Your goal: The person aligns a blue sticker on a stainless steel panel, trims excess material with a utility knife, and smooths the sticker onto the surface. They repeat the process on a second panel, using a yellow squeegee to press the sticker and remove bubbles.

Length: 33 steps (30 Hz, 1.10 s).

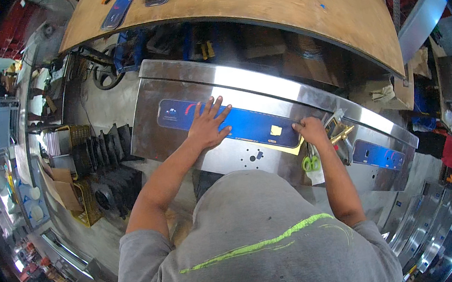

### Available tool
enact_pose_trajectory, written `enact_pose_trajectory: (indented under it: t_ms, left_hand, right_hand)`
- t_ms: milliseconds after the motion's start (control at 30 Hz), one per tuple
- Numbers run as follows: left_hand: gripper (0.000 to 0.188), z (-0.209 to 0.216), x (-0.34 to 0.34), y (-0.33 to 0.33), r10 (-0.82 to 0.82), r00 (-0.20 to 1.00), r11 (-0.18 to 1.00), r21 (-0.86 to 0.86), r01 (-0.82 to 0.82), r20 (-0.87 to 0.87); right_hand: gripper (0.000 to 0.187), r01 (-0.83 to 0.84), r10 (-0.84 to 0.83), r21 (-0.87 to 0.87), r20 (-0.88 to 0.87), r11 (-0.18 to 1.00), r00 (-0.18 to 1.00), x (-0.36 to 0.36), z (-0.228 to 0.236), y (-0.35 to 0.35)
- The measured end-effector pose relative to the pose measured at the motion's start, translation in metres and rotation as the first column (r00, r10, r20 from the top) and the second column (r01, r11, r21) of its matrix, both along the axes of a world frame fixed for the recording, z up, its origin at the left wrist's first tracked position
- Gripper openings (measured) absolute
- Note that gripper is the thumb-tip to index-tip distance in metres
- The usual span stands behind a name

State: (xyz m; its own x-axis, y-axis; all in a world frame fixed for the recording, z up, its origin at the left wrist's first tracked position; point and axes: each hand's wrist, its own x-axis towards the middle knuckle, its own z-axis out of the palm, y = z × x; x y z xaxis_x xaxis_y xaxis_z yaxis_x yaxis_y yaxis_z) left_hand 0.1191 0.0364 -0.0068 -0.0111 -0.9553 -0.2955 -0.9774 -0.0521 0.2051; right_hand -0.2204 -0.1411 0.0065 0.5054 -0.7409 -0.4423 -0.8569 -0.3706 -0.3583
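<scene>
A long blue label (254, 121) with dark rounded ends and a small yellow square lies along a brushed stainless steel panel (222, 155). Flat on its left half rests my left hand (208, 125), fingers spread. My right hand (311, 130) is closed, thumb and fingers pinching the label's right end. A strip of yellow backing paper (296, 147) shows below that end. Just under my right hand are green-handled scissors (311, 163). Beside its wrist is a brass fitting (342, 135). Several round holes (252, 158) pierce the steel below the label.
Farther right on the steel sits a shorter blue label (377, 155). Beyond the panel stands a wooden table (255, 0) with more blue labels (123, 7) at its far left. Black ribbed parts (109, 145) and yellow crates (85, 202) fill the floor at left. Steel panels (427, 224) are stacked at right.
</scene>
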Motion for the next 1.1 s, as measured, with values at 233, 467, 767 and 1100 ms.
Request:
enact_pose_trajectory:
  t_ms: [233,467,767,1100]
  left_hand:
    - [0.068,0.003,-0.006,-0.004,0.004,0.998,0.999,0.051,-0.007,0.063]
    - [0.066,-0.001,-0.006,-0.003,-0.002,0.995,0.999,0.033,-0.002,0.102]
    - [0.061,-0.003,-0.011,-0.007,-0.059,0.990,0.998,0.018,0.057,0.127]
    - [0.057,-0.003,-0.031,-0.037,-0.326,0.943,0.941,-0.071,0.330,0.069]
  right_hand:
    - [0.034,0.145,-0.172,0.174,0.149,0.974,0.974,-0.034,-0.004,-0.002]
    - [0.029,0.238,-0.309,0.260,0.280,0.936,0.909,-0.050,-0.023,0.004]
    - [0.026,0.225,-0.216,-0.096,0.089,0.970,0.972,-0.076,0.037,-0.024]
    - [0.030,0.299,-0.296,-0.132,0.043,0.945,0.954,-0.113,0.059,-0.025]
